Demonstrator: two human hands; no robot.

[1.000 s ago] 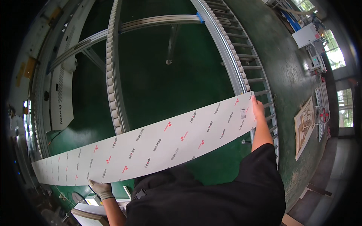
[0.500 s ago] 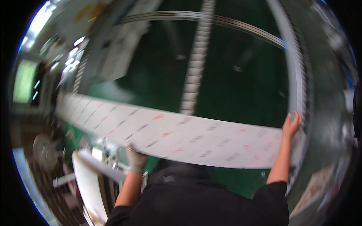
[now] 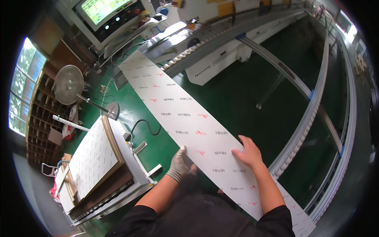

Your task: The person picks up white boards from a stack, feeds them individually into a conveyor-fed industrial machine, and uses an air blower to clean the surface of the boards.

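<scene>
A long white board [image 3: 188,128] printed with rows of small dark and red marks lies slantwise in front of me, from the upper left to the lower right. My left hand [image 3: 179,166], in a pale knitted glove, is closed on its near edge, thumb on top and the other fingers partly hidden below. My bare right hand [image 3: 249,152] is at the far edge. Its thumb touches the top face while the other fingers stretch out past the edge. My right forearm crosses over the lower part of the board.
Roller rails [image 3: 290,158] and a cross bar [image 3: 272,65] run beyond the board. At left, a stack of panels [image 3: 92,164] sits on a roller stand, near a standing fan [image 3: 70,84] and a shelf of pigeonholes [image 3: 41,126]. A control screen [image 3: 100,12] stands at the back.
My view has swung left. The board, which lay nearly crosswise, now slants away to the upper left. My right hand has shifted from near the board's right end toward its middle.
</scene>
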